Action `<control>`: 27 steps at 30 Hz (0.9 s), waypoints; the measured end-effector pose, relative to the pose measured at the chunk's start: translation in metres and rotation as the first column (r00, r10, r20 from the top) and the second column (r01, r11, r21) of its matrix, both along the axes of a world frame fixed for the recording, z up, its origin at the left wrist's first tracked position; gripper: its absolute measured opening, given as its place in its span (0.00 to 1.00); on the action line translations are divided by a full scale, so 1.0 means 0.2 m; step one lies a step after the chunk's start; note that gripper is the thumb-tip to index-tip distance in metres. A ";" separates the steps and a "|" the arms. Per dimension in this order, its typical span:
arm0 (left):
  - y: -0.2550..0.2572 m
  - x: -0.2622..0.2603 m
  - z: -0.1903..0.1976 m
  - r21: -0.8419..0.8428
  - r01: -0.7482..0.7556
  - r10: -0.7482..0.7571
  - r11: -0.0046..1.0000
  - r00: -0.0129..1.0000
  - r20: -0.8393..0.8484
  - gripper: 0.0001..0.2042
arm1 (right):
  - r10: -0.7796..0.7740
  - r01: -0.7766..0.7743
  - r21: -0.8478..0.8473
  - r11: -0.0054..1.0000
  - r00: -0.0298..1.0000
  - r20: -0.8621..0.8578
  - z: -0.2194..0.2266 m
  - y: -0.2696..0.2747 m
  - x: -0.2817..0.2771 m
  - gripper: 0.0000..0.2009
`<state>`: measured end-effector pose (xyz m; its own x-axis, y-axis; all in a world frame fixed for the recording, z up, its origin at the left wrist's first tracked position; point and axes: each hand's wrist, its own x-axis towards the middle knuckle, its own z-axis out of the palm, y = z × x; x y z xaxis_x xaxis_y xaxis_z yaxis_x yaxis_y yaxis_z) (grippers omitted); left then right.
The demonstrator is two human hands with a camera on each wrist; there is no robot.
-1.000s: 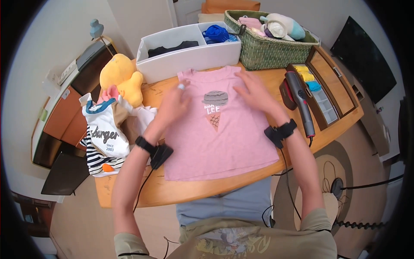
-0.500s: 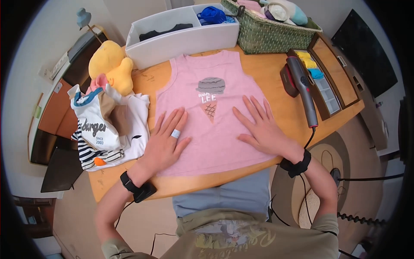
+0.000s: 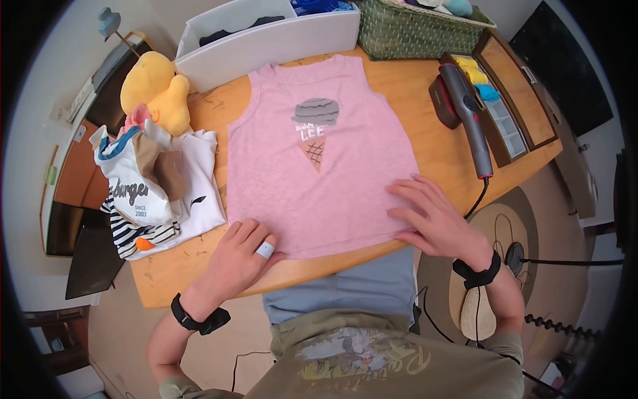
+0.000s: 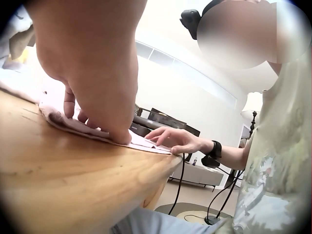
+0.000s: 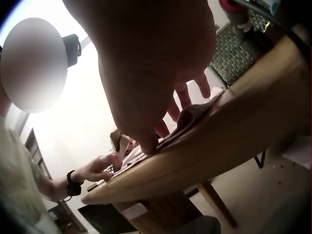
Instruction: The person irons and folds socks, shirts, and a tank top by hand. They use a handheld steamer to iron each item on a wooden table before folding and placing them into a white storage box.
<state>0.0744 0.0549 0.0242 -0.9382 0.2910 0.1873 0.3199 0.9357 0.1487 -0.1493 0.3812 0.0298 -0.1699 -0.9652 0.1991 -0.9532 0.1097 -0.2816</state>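
Note:
A pink sleeveless top (image 3: 359,146) with an ice-cream print lies flat, its hem towards the person. My left hand (image 3: 240,261) rests at its lower left corner, fingers bent down onto the cloth and thumb by the hem. At the lower right corner, my right hand (image 3: 435,223) touches the fabric with spread, slightly bent fingers. The left wrist view shows the left fingertips on the pink cloth (image 4: 63,121) near the table edge. In the right wrist view, cloth (image 5: 187,117) rises slightly under the right hand (image 5: 156,63), whose thumb is at the hem.
Folded white and striped clothes (image 3: 199,179) and a yellow plush (image 3: 156,93) are on the left. Behind stand a white bin (image 3: 266,50) and green basket (image 3: 419,33). A corded grey appliance (image 3: 468,123) lies beside an open compartment box (image 3: 508,136) on the right.
Both hands have slid from the upper part of the pink top down to its lower corners. The left fingers are more bent than before. The head view has shifted towards the person.

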 end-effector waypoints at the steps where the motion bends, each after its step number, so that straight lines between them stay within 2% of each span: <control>1: -0.01 0.01 -0.02 -0.049 0.028 -0.029 0.998 0.999 -0.034 0.12 | 0.004 -0.004 -0.020 1.000 1.000 -0.011 0.00 0.01 0.01 0.18; 3: -0.03 0.02 -0.05 -0.152 0.081 -0.097 0.985 0.990 -0.100 0.10 | 0.004 -0.009 -0.056 0.998 0.997 -0.078 -0.02 0.04 0.03 0.16; 5: -0.04 0.03 -0.05 -0.130 0.071 -0.085 0.989 0.991 -0.106 0.11 | 0.004 -0.021 -0.084 0.996 0.982 -0.188 -0.05 0.06 0.05 0.13; 9: -0.06 0.04 -0.03 -0.085 0.056 -0.065 0.995 0.991 -0.113 0.11 | -0.068 0.053 -0.133 0.990 0.992 -0.111 -0.08 0.09 0.07 0.08; 12: -0.05 0.06 -0.01 0.051 0.012 -0.008 0.999 0.996 -0.088 0.08 | -0.105 0.097 -0.143 0.985 0.993 -0.052 -0.10 0.10 0.09 0.06; 14: -0.06 0.08 -0.02 0.000 0.024 -0.024 1.000 0.994 -0.105 0.10 | -0.120 0.115 -0.124 0.986 0.992 -0.033 -0.11 0.11 0.10 0.05; 17: -0.06 0.11 -0.01 -0.071 0.055 -0.062 0.996 0.992 -0.108 0.12 | -0.106 0.101 -0.052 0.994 0.989 -0.107 -0.09 0.13 0.13 0.04; 21: -0.06 0.14 -0.03 -0.104 0.077 -0.088 0.992 0.990 -0.109 0.12 | -0.125 0.119 -0.060 0.991 0.985 -0.114 -0.11 0.13 0.14 0.04; 27: -0.05 0.19 -0.05 -0.118 -0.003 -0.009 0.993 0.995 -0.103 0.10 | -0.110 0.103 -0.070 0.992 0.989 -0.096 -0.12 0.15 0.12 0.06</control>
